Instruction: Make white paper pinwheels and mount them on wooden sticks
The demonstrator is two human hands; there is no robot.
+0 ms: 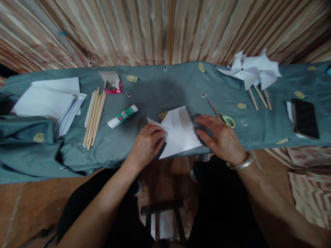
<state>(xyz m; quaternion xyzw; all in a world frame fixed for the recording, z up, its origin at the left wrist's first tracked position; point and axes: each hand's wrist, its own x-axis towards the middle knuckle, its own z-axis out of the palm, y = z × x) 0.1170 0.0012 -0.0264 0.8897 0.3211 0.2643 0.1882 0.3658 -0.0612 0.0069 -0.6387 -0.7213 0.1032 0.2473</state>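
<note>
A white folded paper square (179, 132) lies on the grey-green cloth (160, 89) at the table's near edge. My left hand (147, 144) presses its left corner, fingers curled down onto the fold. My right hand (219, 136) lies flat to the right of the paper, fingers stretched toward its right edge and resting on the cloth. A silver bracelet (241, 164) circles my right wrist. Scissors with green handles (223, 117) lie just beyond my right hand.
A glue stick (122, 116), a bundle of wooden sticks (94, 115), a stack of white paper (49, 103) and a small red box of pins (112, 84) sit at left. Finished white pinwheels (252, 72) and a black phone (305, 119) lie at right. A curtain hangs behind.
</note>
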